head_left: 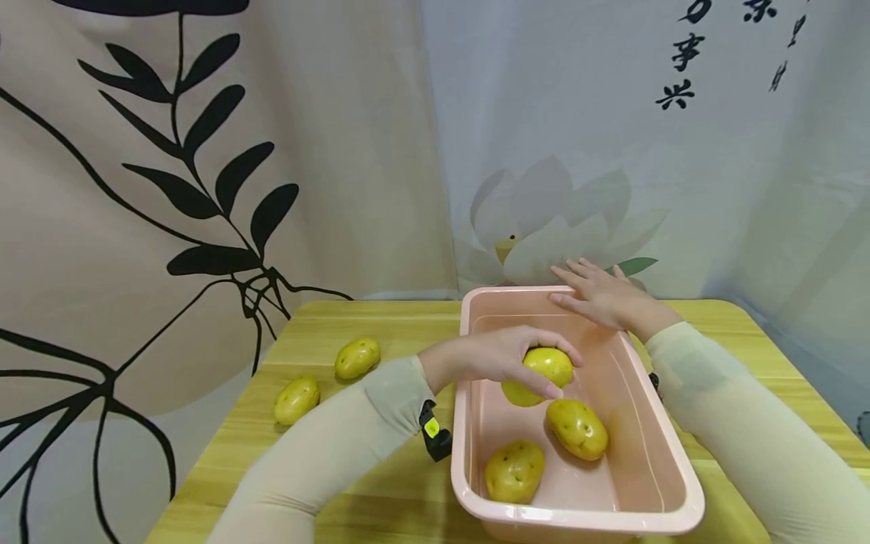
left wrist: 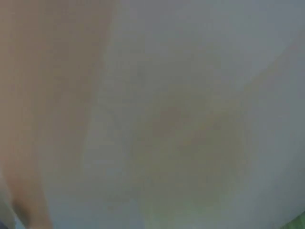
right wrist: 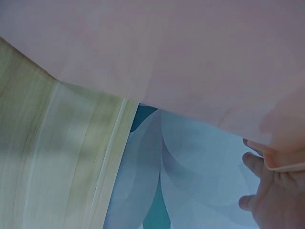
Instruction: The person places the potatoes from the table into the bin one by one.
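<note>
In the head view my left hand (head_left: 499,355) reaches over the left rim of a pink plastic tub (head_left: 578,518) and grips a yellow potato (head_left: 549,364), thumb across its near side. Below it, two more potatoes lie on the tub floor: one potato (head_left: 577,429) near the middle, another potato (head_left: 514,472) in the near left corner. My right hand (head_left: 605,296) rests on the tub's far right corner, fingers extended past the rim. The right wrist view catches that hand (right wrist: 281,198) at the tub's edge. Blur hides most detail in the left wrist view.
Left of the tub, one potato (head_left: 357,358) and a second potato (head_left: 297,400) lie on the wooden table (head_left: 408,321). A printed curtain (head_left: 367,151) hangs behind the table's far edge.
</note>
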